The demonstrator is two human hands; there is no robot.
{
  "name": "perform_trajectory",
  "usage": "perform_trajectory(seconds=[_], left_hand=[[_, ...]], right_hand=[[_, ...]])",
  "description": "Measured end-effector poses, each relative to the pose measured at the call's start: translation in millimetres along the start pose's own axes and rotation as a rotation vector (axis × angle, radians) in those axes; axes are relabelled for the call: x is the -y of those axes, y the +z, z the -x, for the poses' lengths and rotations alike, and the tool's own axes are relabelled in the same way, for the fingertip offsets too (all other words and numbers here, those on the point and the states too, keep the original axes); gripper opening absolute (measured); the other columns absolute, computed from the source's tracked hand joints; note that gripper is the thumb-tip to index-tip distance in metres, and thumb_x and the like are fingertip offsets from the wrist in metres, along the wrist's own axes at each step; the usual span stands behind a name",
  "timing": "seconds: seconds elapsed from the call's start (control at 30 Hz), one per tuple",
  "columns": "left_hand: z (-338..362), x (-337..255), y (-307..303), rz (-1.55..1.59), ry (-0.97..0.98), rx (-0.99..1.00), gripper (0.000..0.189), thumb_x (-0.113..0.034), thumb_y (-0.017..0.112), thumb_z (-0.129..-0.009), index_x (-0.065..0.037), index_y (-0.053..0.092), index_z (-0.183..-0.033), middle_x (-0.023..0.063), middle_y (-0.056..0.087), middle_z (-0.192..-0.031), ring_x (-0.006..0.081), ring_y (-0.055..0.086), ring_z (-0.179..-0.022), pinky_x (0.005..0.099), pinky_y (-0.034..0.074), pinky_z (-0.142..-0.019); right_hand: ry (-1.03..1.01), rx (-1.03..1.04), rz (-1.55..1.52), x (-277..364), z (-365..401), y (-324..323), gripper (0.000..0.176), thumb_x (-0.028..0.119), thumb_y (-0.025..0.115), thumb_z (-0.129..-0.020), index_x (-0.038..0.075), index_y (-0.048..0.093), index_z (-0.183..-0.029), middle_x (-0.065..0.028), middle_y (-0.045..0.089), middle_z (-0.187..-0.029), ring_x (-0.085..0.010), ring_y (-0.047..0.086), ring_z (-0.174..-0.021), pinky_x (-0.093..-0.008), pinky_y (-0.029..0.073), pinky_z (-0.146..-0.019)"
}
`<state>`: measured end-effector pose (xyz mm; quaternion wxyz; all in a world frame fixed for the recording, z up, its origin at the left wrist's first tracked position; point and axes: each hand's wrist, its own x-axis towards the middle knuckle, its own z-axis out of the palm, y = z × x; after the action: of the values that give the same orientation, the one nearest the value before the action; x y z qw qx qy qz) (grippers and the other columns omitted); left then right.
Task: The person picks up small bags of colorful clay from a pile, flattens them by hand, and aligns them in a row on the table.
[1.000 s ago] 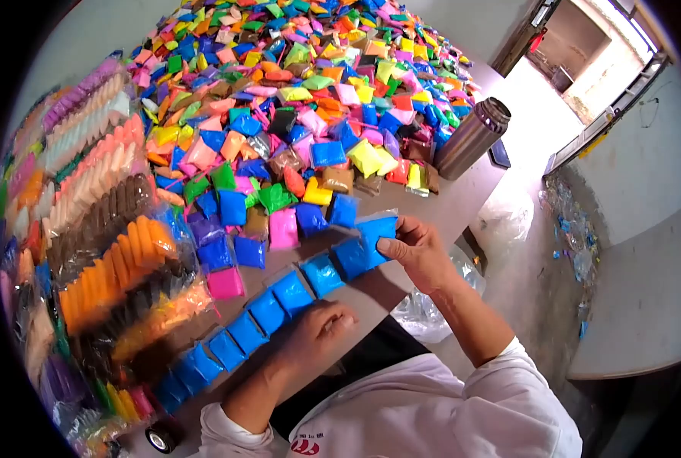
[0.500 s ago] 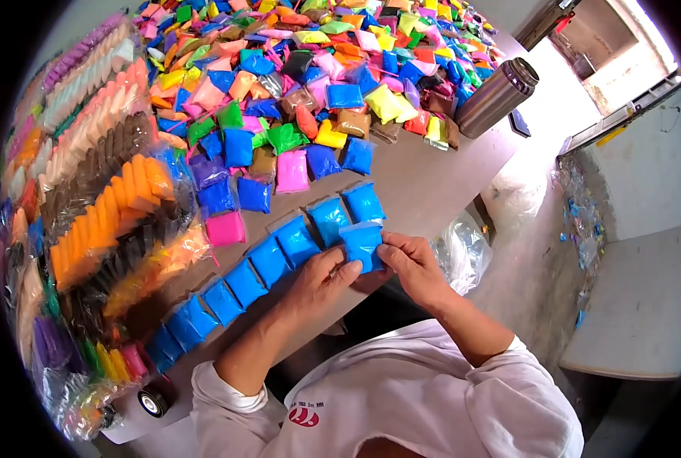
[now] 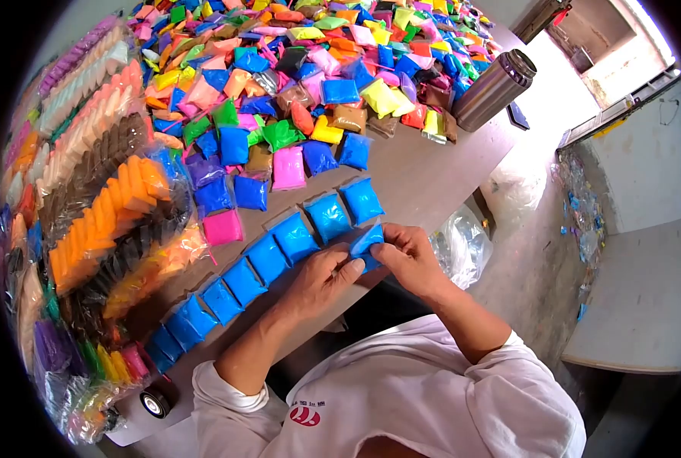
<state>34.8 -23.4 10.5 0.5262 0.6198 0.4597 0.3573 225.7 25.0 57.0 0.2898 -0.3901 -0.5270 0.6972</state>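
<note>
A small blue plastic packet [image 3: 365, 241] is held between both hands near the table's front edge, turned at an angle with part of it covered by fingers. My left hand [image 3: 323, 276] pinches its lower left side, thumb on top. My right hand [image 3: 407, 256] is closed on its right edge, with thumb and forefinger pressed together. Just beyond the hands, a row of similar blue packets [image 3: 292, 237] runs diagonally across the table, down to the lower left. The row's nearest packets lie close to my left hand.
A large heap of multicoloured packets [image 3: 340, 91] covers the back of the table [image 3: 424, 172]. Bagged stacks, including orange packets [image 3: 111, 214], line the left side. A steel flask [image 3: 495, 90] stands at the right edge, beside a phone [image 3: 518, 116]. Clear plastic bags [image 3: 461, 248] hang below.
The blue packet has tilted and turned in my hands, showing less of its face. My right hand has shifted its fingers over its upper edge; the left has barely moved.
</note>
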Motion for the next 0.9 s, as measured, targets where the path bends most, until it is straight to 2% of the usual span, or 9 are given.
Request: perform_trajectory(seconds=[0.17, 0.23, 0.47, 0.57, 0.63, 0.67, 0.73, 0.83, 0.9], left_hand=[[-1, -3, 1, 0.024, 0.041, -0.020, 0.033, -0.030, 0.052, -0.100, 0.002, 0.059, -0.099, 0.0108, 0.057, -0.082, 0.0184, 0.052, -0.072, 0.0346, 0.044, -0.065], [0, -3, 4, 0.129, 0.008, -0.060, 0.032, -0.030, 0.052, -0.100, 0.001, 0.060, -0.099, 0.0085, 0.057, -0.080, 0.0171, 0.052, -0.073, 0.0345, 0.043, -0.066], [3, -4, -5, 0.063, -0.035, -0.016, 0.032, -0.030, 0.053, -0.098, 0.001, 0.061, -0.101, 0.0060, 0.058, -0.080, 0.0136, 0.053, -0.076, 0.0317, 0.045, -0.069], [3, -4, -5, 0.126, -0.079, 0.013, 0.036, -0.032, 0.054, -0.096, 0.001, 0.061, -0.109, 0.0054, 0.060, -0.085, 0.0126, 0.053, -0.079, 0.0306, 0.045, -0.071], [2, -10, -2, 0.223, -0.007, -0.021, 0.042, -0.031, 0.055, -0.096, 0.002, 0.057, -0.121, 0.0063, 0.061, -0.093, 0.0125, 0.055, -0.084, 0.0302, 0.047, -0.076], [2, -10, -1, 0.224, -0.008, -0.020, 0.042, -0.031, 0.055, -0.096, 0.002, 0.057, -0.121, 0.0063, 0.061, -0.093, 0.0125, 0.055, -0.084, 0.0302, 0.047, -0.076], [0, -6, 0, 0.174, 0.057, -0.013, 0.050, -0.032, 0.056, -0.096, 0.002, 0.050, -0.133, 0.0091, 0.063, -0.101, 0.0131, 0.057, -0.090, 0.0308, 0.048, -0.082], [0, -3, 0, 0.207, -0.036, -0.011, 0.054, -0.034, 0.057, -0.097, 0.001, 0.048, -0.136, 0.0099, 0.063, -0.108, 0.0135, 0.058, -0.094, 0.0311, 0.048, -0.085], [-1, 6, 2, 0.214, -0.022, -0.029, 0.054, -0.035, 0.057, -0.097, 0.001, 0.048, -0.137, 0.0097, 0.063, -0.107, 0.0133, 0.058, -0.094, 0.0312, 0.049, -0.084]], right_hand=[[-0.035, 0.051, 0.098, -2, -2, -13, 0.027, 0.005, 0.049, -0.086, -0.006, 0.064, -0.106, -0.0073, 0.067, -0.095, -0.0127, 0.062, -0.084, -0.0287, 0.052, -0.083], [0.093, 0.094, -0.124, 7, 0, -12, 0.024, 0.010, 0.053, -0.089, -0.005, 0.064, -0.104, -0.0073, 0.067, -0.094, -0.0136, 0.063, -0.084, -0.0290, 0.052, -0.079], [0.001, 0.069, -0.072, 2, 4, -11, 0.029, 0.023, 0.062, -0.093, -0.002, 0.066, -0.108, -0.0050, 0.068, -0.092, -0.0119, 0.064, -0.079, -0.0239, 0.048, -0.065], [0.102, 0.080, -0.071, 14, 6, -12, 0.031, 0.022, 0.063, -0.092, -0.002, 0.066, -0.111, -0.0020, 0.066, -0.089, -0.0080, 0.060, -0.076, -0.0216, 0.046, -0.066], [0.125, 0.129, -0.009, 19, 7, -13, 0.033, 0.020, 0.065, -0.091, -0.003, 0.065, -0.116, -0.0018, 0.066, -0.092, -0.0070, 0.059, -0.082, -0.0223, 0.047, -0.069], [0.127, 0.128, -0.010, 17, 7, -14, 0.033, 0.020, 0.065, -0.091, -0.003, 0.065, -0.116, -0.0018, 0.066, -0.092, -0.0070, 0.059, -0.082, -0.0223, 0.047, -0.069], [0.068, 0.195, 0.032, 9, 5, -15, 0.039, 0.014, 0.063, -0.090, -0.005, 0.060, -0.124, -0.0046, 0.067, -0.102, -0.0099, 0.061, -0.093, -0.0257, 0.050, -0.077], [0.039, 0.246, 0.008, 4, 7, -20, 0.043, 0.008, 0.060, -0.088, -0.006, 0.055, -0.128, -0.0071, 0.066, -0.110, -0.0140, 0.062, -0.099, -0.0291, 0.052, -0.085], [0.032, 0.262, -0.043, 8, 10, -19, 0.044, 0.006, 0.058, -0.088, -0.006, 0.054, -0.130, -0.0077, 0.065, -0.111, -0.0151, 0.062, -0.100, -0.0294, 0.051, -0.088]])
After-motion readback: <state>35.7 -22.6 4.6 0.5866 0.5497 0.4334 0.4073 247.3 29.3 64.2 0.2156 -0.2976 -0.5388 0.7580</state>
